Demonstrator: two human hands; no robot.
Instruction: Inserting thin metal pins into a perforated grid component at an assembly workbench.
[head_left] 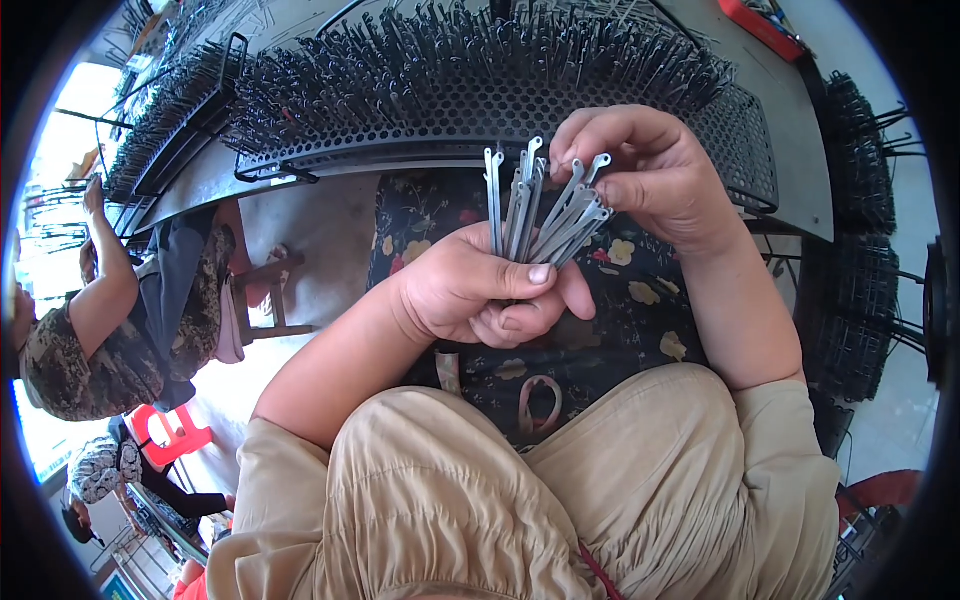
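My left hand is closed round a bundle of thin grey metal rods, its thumb lying across them. Their upper ends carry small loops with holes and fan out above the fist. At the right side of the fan, my right hand pinches near the looped tip of one rod between thumb and fingers. That rod leans out from the rest, its lower part lost among the others. Both hands are above my lap, over a dark flowered cloth.
Ahead stands a black perforated metal rack packed with upright dark rods, on a grey table. Black racks of parts hang at the right. Co-workers sit at the left, one in camouflage clothing, near a red stool.
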